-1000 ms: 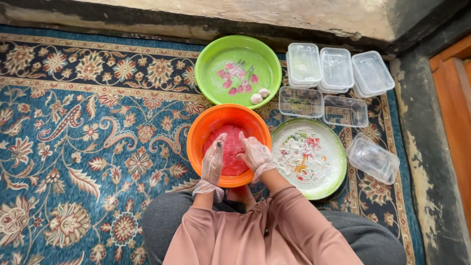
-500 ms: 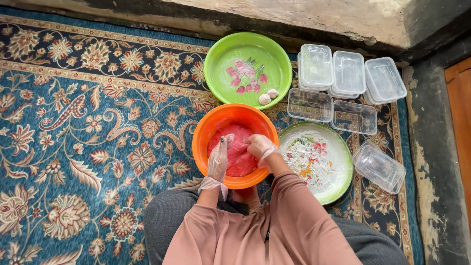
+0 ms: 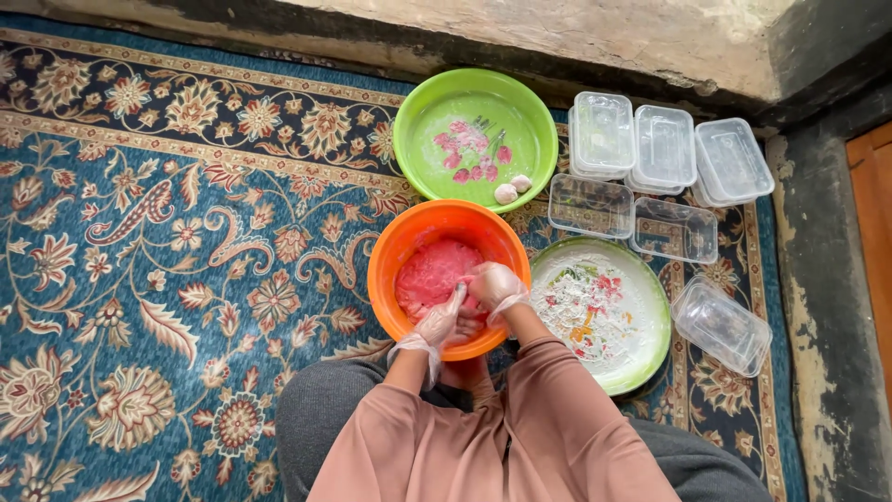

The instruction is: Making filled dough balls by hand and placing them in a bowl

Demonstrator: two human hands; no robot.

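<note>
Half a second ago the two gloved hands were apart inside the orange bowl (image 3: 449, 276), the left one flat on the pink dough (image 3: 429, 276) and the right one lifted near the far rim; now they have come together at the near right side of the bowl. On the left, the patterned blue carpet (image 3: 139, 232) carries everything, and the orange bowl sits near its middle, just in front of the person's knees. The pink dough fills the bottom of that bowl, lying mostly to the left of and beyond the fingers. The left hand (image 3: 439, 323), in a thin clear glove, presses its fingers down into the near edge of the dough, fingers close together and curled around a bit of it. The right hand (image 3: 495, 285) touches the left one, its fingers bent into a loose fist over the dough; whether it pinches a piece I cannot tell. Beyond the orange bowl, a green bowl (image 3: 423, 116) holds two small pale balls (image 3: 513, 188). To the right lies a flat floral plate (image 3: 650, 349), and clear plastic boxes (image 3: 664, 149) crowd the carpet's far right corner.
</note>
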